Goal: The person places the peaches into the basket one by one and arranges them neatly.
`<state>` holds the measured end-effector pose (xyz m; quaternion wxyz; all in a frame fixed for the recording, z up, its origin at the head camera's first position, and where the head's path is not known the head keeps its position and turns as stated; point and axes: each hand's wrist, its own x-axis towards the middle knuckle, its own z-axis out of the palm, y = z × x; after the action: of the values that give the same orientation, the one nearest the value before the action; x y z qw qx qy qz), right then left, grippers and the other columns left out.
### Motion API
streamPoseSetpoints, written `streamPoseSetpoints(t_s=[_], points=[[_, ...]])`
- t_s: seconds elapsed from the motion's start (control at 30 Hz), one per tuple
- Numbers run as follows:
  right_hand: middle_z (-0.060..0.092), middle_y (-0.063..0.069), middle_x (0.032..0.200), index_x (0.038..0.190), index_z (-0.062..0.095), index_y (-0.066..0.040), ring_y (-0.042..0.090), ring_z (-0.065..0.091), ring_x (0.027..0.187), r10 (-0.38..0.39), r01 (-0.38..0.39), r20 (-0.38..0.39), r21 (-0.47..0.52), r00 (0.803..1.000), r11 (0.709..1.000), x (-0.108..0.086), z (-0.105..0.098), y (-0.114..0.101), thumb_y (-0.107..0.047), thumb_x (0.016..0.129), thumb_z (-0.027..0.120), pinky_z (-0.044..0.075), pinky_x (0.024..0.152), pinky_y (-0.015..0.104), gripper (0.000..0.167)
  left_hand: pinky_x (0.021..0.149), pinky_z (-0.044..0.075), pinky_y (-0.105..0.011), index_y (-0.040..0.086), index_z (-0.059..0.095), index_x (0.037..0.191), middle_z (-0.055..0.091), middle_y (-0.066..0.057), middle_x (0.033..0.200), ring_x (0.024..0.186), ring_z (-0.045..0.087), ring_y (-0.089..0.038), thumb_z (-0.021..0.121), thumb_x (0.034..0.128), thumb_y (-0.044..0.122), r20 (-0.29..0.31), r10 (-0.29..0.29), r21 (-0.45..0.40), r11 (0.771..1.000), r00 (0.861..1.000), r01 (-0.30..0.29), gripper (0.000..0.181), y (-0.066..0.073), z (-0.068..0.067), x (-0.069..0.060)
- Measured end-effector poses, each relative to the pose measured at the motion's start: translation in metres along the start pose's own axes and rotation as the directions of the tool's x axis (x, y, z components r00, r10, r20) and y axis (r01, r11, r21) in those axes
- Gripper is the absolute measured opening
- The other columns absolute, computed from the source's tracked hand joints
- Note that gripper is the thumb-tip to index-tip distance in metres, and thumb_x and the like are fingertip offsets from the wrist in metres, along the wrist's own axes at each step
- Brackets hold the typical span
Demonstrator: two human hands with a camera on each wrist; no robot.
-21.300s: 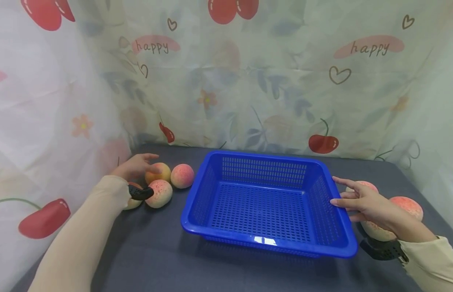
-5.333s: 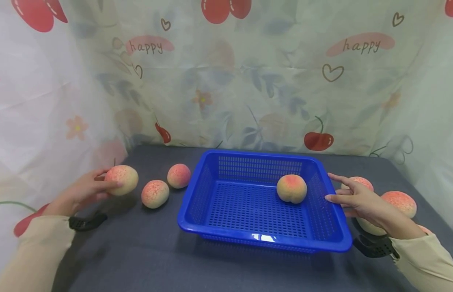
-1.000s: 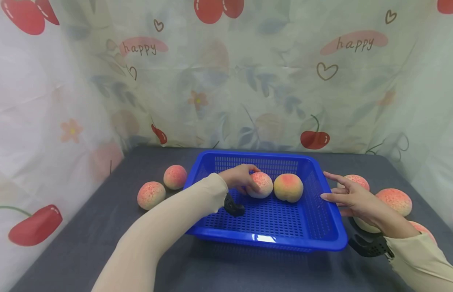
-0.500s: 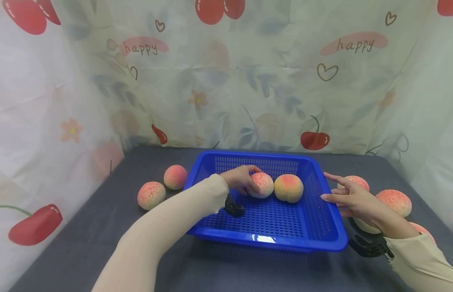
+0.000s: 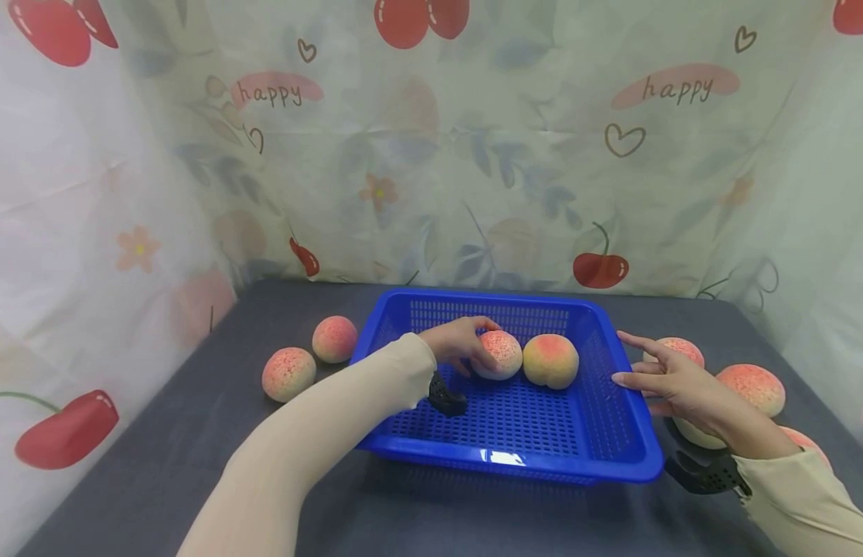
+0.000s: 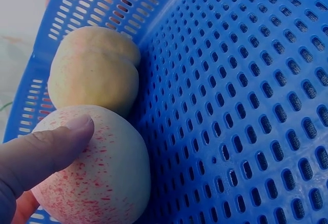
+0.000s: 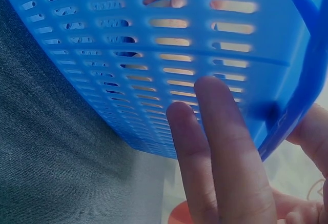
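Since earlier, the speckled peach [image 5: 503,357] had gone from left of the blue basket [image 5: 543,464] into it. The right sleeve [image 5: 800,495] mostly hid one peach [image 5: 799,435]. The right hand [image 5: 682,383] pinched the basket's rim, some fingertips [image 7: 211,88] lost to the head camera. The left hand [image 5: 459,340] grasped the speckled peach, partly covering it, beside a yellowish peach [image 5: 551,362].

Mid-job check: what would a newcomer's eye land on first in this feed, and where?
Most likely the bright blue perforated plastic basket, in the middle of the dark grey tabletop, its right rim held by the right hand. Next, inside it, the left hand grips a round, pale, red-speckled peach beside a yellow-orange peach. Behind everything hangs the pale cherry-printed fabric backdrop, reading "happy" twice.
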<state>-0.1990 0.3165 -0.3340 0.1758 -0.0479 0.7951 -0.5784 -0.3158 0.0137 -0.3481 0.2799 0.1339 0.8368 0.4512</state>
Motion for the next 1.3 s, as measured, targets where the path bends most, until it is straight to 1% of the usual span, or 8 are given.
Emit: streamPoseSetpoints(t_s=[0.23,0.47,0.63,0.8,0.9,1.03,1.13,1.3], points=[[0.048,0.033,0.137,0.155,-0.004,-0.009,0.032,0.068,0.102,-0.003,0.003,0.002,0.003,1.0,1.0,0.0,0.0,-0.001,-0.022,0.096,0.061,0.056,0.081,0.053,0.089,0.082,0.055,-0.051,0.015,0.05,0.135,0.052,-0.014,0.126,0.095,0.06,-0.027,0.08,0.0746,-0.001,0.01,0.0,-0.004,1.0,1.0,0.0,0.069,0.002,-0.001,-0.003],[0.05,0.032,0.136,0.155,-0.005,-0.009,0.032,0.068,0.102,-0.004,0.004,0.006,0.007,1.0,1.0,-0.001,0.001,-0.002,-0.022,0.096,0.061,0.056,0.081,0.053,0.089,0.087,0.053,-0.052,0.015,0.05,0.135,0.048,-0.014,0.133,0.093,0.059,-0.025,0.076,0.0773,-0.001,0.018,0.002,-0.006,1.0,1.0,-0.002,0.066,0.009,-0.005,-0.009],[0.049,0.032,0.136,0.155,-0.005,-0.009,0.032,0.068,0.102,-0.003,0.003,0.009,0.007,1.0,1.0,0.0,0.0,-0.003,-0.022,0.096,0.061,0.056,0.081,0.053,0.089,0.089,0.053,-0.051,0.017,0.05,0.136,0.049,-0.013,0.134,0.101,0.058,-0.025,0.078,0.0769,0.002,0.026,-0.004,0.014,1.0,1.0,0.003,0.067,0.011,-0.01,-0.01],[0.047,0.033,0.137,0.155,-0.006,-0.009,0.032,0.068,0.103,0.001,-0.001,0.009,0.004,1.0,1.0,0.0,0.0,-0.003,-0.022,0.096,0.061,0.055,0.081,0.053,0.09,0.096,0.048,-0.053,0.018,0.049,0.138,0.046,-0.01,0.14,0.115,0.055,-0.028,0.078,0.0786,0.006,0.036,-0.005,0.027,1.0,0.999,0.004,0.067,0.013,-0.015,-0.014],[0.046,0.034,0.138,0.155,-0.006,-0.008,0.032,0.068,0.103,0.001,-0.001,0.013,0.004,1.0,1.0,0.0,0.0,-0.003,-0.022,0.096,0.061,0.055,0.082,0.053,0.09,0.099,0.047,-0.053,0.015,0.049,0.138,0.048,-0.009,0.137,0.118,0.054,-0.028,0.077,0.0803,0.006,0.043,-0.002,0.019,1.0,0.999,0.001,0.064,0.016,-0.019,-0.018],[0.048,0.032,0.137,0.155,-0.006,-0.009,0.032,0.068,0.103,0.002,-0.002,0.016,0.007,1.0,1.0,0.0,0.0,-0.003,-0.022,0.096,0.061,0.055,0.082,0.053,0.09,0.102,0.046,-0.05,0.01,0.051,0.137,0.057,-0.013,0.128,0.118,0.055,-0.029,0.076,0.0815,0.007,0.044,0.005,-0.001,1.0,0.999,-0.005,0.061,0.022,-0.027,-0.026],[0.05,0.031,0.135,0.155,-0.006,-0.009,0.031,0.068,0.102,0.005,-0.005,0.013,0.006,1.0,1.0,0.0,0.0,-0.003,-0.022,0.096,0.062,0.055,0.081,0.053,0.091,0.103,0.046,-0.048,0.008,0.05,0.138,0.055,-0.015,0.131,0.121,0.053,-0.031,0.075,0.0823,0.008,0.05,0.016,-0.016,1.0,0.999,-0.015,0.061,0.027,-0.035,-0.034],[0.051,0.03,0.135,0.155,-0.006,-0.008,0.031,0.068,0.102,0.007,-0.007,0.01,-0.001,1.0,1.0,0.0,0.0,-0.003,-0.023,0.096,0.062,0.056,0.081,0.052,0.091,0.103,0.046,-0.046,0.007,0.047,0.141,0.05,-0.016,0.139,0.126,0.051,-0.035,0.072,0.0854,0.009,0.071,0.052,-0.033,0.998,0.996,-0.05,0.061,0.032,-0.048,-0.043]])
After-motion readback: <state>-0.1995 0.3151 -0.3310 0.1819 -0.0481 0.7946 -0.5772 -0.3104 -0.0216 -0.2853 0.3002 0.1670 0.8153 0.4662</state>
